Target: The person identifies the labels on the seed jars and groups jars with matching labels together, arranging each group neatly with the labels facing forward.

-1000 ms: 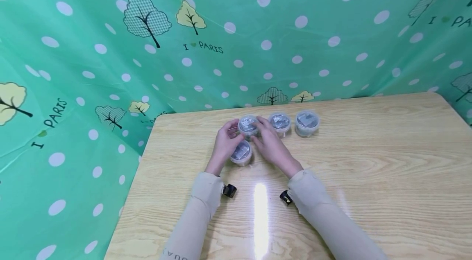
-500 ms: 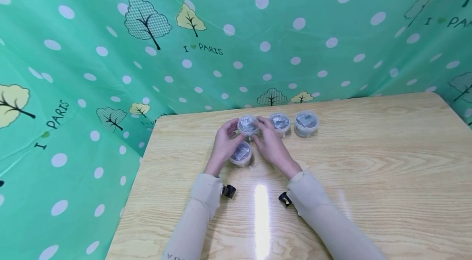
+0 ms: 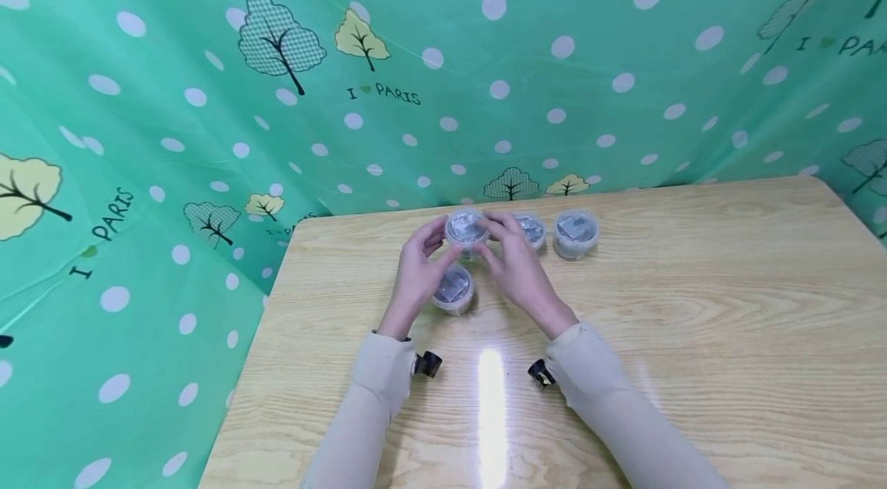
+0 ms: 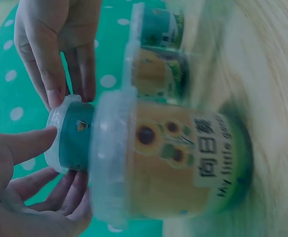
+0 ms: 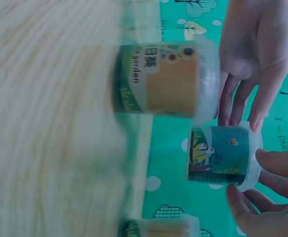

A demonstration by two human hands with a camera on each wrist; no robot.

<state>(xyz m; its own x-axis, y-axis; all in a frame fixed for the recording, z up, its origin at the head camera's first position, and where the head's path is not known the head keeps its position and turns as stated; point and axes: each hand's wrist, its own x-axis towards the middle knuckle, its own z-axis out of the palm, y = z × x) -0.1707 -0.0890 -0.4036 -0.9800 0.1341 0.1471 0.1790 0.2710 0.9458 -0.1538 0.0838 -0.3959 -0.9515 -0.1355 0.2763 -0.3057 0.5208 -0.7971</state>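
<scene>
Between both hands a small teal plastic tub with a clear lid is held raised off the table. My left hand grips its left side with thumb and fingers. From the right, my right hand holds it around the lid. Both wrist views show the teal tub with a bee printed on its label. Just nearer to me stands an orange tub with sunflowers and Chinese characters on it. In the right wrist view this orange tub stands on the wood, its base lower than the teal one's.
Two more lidded tubs stand to the right along the back: one partly behind my right hand, the other tub beyond it. The wooden table meets a green dotted curtain at its far edge.
The teal tub has come up off the table in both hands and shifted slightly away. My right hand has risen a little with it; the other tubs have stayed put.
</scene>
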